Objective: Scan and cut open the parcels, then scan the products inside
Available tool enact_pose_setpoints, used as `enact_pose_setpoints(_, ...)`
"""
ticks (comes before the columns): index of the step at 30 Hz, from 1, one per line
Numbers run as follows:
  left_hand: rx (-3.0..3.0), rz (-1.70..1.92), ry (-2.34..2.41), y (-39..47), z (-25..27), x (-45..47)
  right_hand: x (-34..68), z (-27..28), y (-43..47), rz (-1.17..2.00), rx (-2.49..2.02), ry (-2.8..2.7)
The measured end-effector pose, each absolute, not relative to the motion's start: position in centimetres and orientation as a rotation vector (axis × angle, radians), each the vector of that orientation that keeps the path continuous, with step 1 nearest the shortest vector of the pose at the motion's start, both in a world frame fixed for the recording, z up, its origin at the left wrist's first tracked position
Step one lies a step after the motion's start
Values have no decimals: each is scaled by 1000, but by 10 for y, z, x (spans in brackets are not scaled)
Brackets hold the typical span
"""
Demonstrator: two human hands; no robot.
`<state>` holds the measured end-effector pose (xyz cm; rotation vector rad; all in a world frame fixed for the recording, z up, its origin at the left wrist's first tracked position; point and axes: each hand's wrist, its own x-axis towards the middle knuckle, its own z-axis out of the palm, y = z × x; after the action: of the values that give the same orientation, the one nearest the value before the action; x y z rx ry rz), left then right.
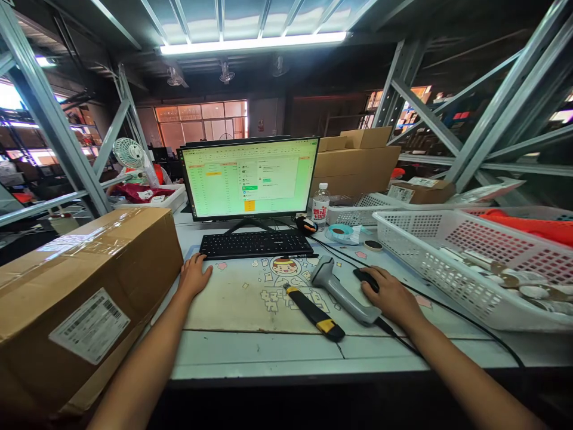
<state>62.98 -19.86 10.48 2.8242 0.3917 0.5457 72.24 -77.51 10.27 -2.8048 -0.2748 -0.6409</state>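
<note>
My right hand [391, 295] rests over a black computer mouse [367, 278], fingers curved around it, on a cream desk mat [237, 298] with a cartoon print. My left hand [194, 276] lies on the mat at the lower left corner of a black keyboard [255, 243], fingers stretched out and holding nothing. Between my hands lie a grey barcode scanner [342, 292] with a black cable and a black-and-yellow utility knife [313, 312]. Behind the keyboard stands a lit monitor [250, 179] showing a spreadsheet and a chat window.
A taped carton [147, 245] with a shipping label fills the left side. On the right, a white plastic basket [430, 263] holds several wrapped items. A water bottle [320, 206] and a tape roll [340, 232] stand beside the monitor. Metal rack posts [58, 119] flank the desk.
</note>
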Motion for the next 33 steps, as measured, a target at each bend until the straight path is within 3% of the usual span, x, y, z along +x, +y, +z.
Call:
enact_pose_setpoints(18, 2849, 734, 232, -199, 98, 632, 719, 105, -773, -614, -2813, -250)
enact_pose_setpoints(23, 2881, 592, 16, -209, 116, 646, 721, 103, -775, -627, -2812, -257)
enact_pose_setpoints(28, 2927, 414, 104, -226, 128, 665, 723, 101, -778, -630, -2805, -306)
enact_pose_setpoints(33, 2918, 458, 196, -244, 126, 666, 724, 98, -778, -611, -2791, -324)
